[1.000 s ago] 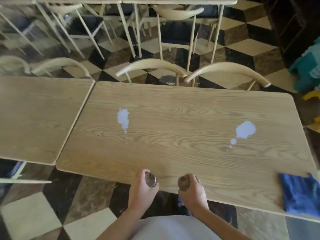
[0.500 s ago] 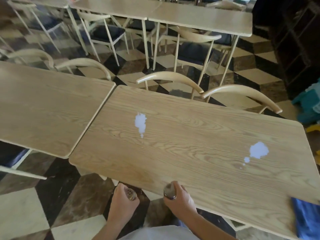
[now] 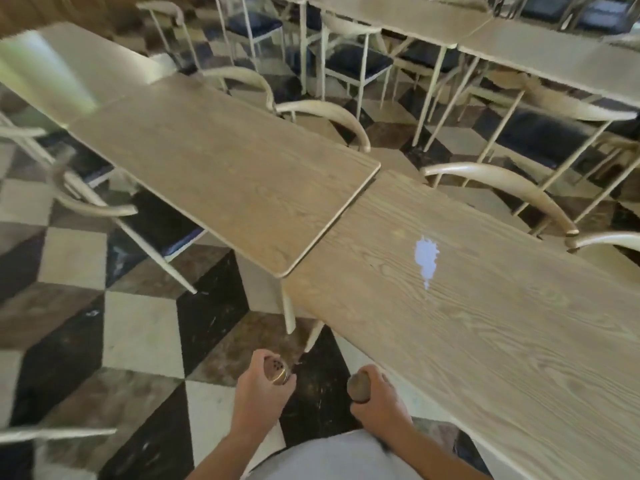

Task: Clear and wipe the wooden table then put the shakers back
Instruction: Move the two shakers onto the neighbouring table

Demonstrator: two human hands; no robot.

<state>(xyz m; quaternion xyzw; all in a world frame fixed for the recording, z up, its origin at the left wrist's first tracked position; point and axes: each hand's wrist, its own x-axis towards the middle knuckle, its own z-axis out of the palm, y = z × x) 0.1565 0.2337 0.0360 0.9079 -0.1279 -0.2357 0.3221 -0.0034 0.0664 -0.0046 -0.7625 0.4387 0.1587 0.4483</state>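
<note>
My left hand [image 3: 260, 393] grips a shaker with a perforated metal top [image 3: 276, 370], held over the checkered floor. My right hand [image 3: 379, 401] holds a second shaker with a rounded brown top [image 3: 358, 386], just off the near edge of the wooden table [image 3: 485, 341]. A white spill [image 3: 426, 256] lies on that table's left part. The second spill and the blue cloth are out of view.
A neighbouring wooden table [image 3: 225, 168] butts against the left end of the spilled one. Curved-back chairs [image 3: 502, 181] line the far side, another chair [image 3: 93, 202] stands at the left. More tables and chairs fill the back. The floor [image 3: 138, 334] is checkered.
My view has swung left and the hands with both shakers have moved left, off the table's front edge. The right spill and blue cloth have left the view.
</note>
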